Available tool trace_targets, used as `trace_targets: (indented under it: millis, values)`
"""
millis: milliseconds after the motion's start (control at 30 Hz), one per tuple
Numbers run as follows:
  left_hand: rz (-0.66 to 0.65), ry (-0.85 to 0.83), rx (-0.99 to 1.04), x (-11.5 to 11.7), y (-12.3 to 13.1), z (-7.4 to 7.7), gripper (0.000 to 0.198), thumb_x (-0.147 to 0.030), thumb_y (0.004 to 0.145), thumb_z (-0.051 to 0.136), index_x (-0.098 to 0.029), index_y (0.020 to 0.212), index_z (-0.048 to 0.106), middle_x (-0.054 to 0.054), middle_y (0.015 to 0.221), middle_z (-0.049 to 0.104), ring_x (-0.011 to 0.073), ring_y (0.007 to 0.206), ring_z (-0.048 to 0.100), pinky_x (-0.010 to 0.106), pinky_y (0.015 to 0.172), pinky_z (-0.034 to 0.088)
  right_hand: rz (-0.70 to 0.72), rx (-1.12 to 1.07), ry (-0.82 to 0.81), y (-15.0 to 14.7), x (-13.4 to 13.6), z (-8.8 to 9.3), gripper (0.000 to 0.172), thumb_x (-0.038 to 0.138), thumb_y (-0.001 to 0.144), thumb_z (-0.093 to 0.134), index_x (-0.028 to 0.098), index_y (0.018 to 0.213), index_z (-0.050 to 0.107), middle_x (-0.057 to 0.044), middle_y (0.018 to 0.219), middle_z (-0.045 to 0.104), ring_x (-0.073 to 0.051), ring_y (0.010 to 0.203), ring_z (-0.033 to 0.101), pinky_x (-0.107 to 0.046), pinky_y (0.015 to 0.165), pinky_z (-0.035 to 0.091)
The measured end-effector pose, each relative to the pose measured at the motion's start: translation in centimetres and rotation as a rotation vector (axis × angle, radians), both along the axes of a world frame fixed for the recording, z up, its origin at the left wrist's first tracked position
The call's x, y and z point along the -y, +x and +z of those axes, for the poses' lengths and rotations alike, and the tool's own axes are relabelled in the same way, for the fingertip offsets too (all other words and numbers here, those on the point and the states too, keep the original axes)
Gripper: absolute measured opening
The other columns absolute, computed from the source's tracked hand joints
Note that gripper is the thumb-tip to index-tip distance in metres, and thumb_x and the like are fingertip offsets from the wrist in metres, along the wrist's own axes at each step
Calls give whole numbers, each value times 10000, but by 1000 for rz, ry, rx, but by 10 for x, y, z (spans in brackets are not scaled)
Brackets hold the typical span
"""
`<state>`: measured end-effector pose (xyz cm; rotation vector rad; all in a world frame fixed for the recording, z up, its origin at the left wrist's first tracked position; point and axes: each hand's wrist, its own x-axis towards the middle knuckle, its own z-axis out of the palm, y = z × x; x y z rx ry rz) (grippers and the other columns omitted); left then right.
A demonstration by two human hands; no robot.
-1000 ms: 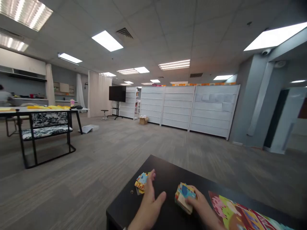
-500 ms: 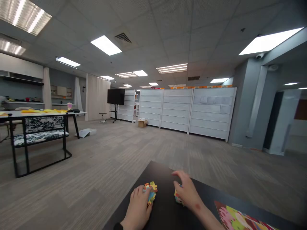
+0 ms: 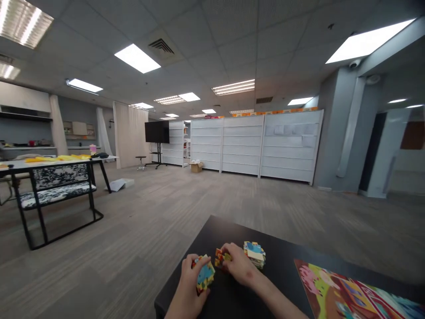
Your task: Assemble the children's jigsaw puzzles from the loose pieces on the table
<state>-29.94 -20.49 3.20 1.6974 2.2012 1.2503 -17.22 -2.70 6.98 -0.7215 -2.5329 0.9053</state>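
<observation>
The left hand (image 3: 189, 280) grasped a jigsaw bundle (image 3: 206, 276). The right hand (image 3: 239, 265) seemingly pinched partly hidden pieces (image 3: 218, 257) beside a stack (image 3: 255, 255).

Open office-type room.
Grey streaked carpet (image 3: 146, 217); bright rectangular ceiling light (image 3: 137, 58); black flat screen (image 3: 157, 132) on black wheeled stand (image 3: 159, 152); tall white panels (image 3: 241, 146).

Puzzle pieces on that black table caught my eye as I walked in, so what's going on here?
A person is handling jigsaw pieces with both bare hands. The left hand grips a small pile, and the right hand, just beside it, has a few loose pieces in its fingers. Another stack sits on the black table just beyond the right hand, and a colorful printed sheet lies farther right.
</observation>
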Motion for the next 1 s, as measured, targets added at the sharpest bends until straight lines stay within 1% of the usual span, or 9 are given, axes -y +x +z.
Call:
trace_targets:
  millis: [133, 233, 367, 467, 600, 700, 833, 900, 1000]
  values:
    - [-136, 43, 50, -1, 21, 10, 729, -153, 691, 703, -256, 1389, 519, 108, 1385, 420, 330, 1319, 410, 464, 1158, 336, 23, -140, -173, 14, 31, -3, 396, 345, 990, 321, 191, 1098, 669, -83, 1044, 721, -246, 1022, 675, -364, 915, 505]
    - [-237, 136, 19, -9, 36, 0, 537, -155, 870, 532, -245, 1393, 450, 135, 1392, 434, 324, 1341, 420, 497, 1152, 344, 102, -229, -285, 28, 56, -1, 478, 418, 1025, 268, 200, 1290, 600, -80, 1192, 721, -240, 1116, 678, -356, 941, 528]
    - [-263, 268, -104, -19, 47, -24, 866, -120, 828, 544, -273, 1539, 74, 194, 1606, 116, 404, 1509, 137, 591, 1187, 234, 214, -319, -195, 63, 73, -1, 537, 308, 935, 490, 228, 1465, 463, -96, 1442, 593, -256, 1323, 560, -395, 1133, 409]
    - [-322, 270, -26, -23, 51, -34, 1028, -175, 796, 609, -303, 1537, -92, 197, 1623, 8, 427, 1507, 134, 601, 1171, 255, 218, -211, -60, 86, 76, -8, 707, 215, 872, 515, 197, 1554, 332, -142, 1530, 493, -265, 1410, 470, -436, 1203, 325]
    - [-482, 160, 288, -32, 56, -39, 996, -183, 754, 612, -273, 1528, -9, 182, 1527, 263, 332, 1316, 467, 505, 1117, 362, 113, -157, -72, 94, 78, -12, 768, 86, 738, 514, 164, 1491, 381, -153, 1506, 509, -255, 1375, 503, -428, 1179, 363]
    - [-522, 137, 494, -39, 60, -37, 741, -193, 750, 630, -249, 1404, 286, 91, 1233, 505, 226, 1035, 585, 389, 954, 456, 81, -224, -98, 95, 77, -11, 577, 71, 758, 477, 193, 1322, 502, -105, 1296, 668, -226, 1189, 641, -378, 1055, 477]
    - [-567, 93, 739, -50, 64, -14, 460, -228, 663, 687, -233, 1079, 490, -8, 919, 551, 168, 806, 571, 273, 715, 458, -95, -242, -55, 110, 65, -11, 497, 152, 801, 505, 179, 1297, 513, -138, 1269, 646, -259, 1110, 654, -384, 941, 529]
    - [-500, 82, 793, -67, 63, 10, 445, -239, 675, 679, -221, 1089, 517, 6, 935, 604, 181, 820, 599, 273, 715, 478, -159, -299, -22, 126, 55, -9, 542, 198, 821, 508, 197, 1362, 484, -138, 1354, 581, -247, 1112, 639, -358, 902, 540]
    - [-396, 87, 787, -115, 59, 47, 377, -246, 810, 639, -212, 1168, 529, 26, 1039, 647, 191, 901, 648, 289, 779, 522, -266, -366, -45, 155, 38, -5, 486, 257, 842, 495, 237, 1326, 526, -91, 1254, 624, -218, 997, 661, -319, 803, 555]
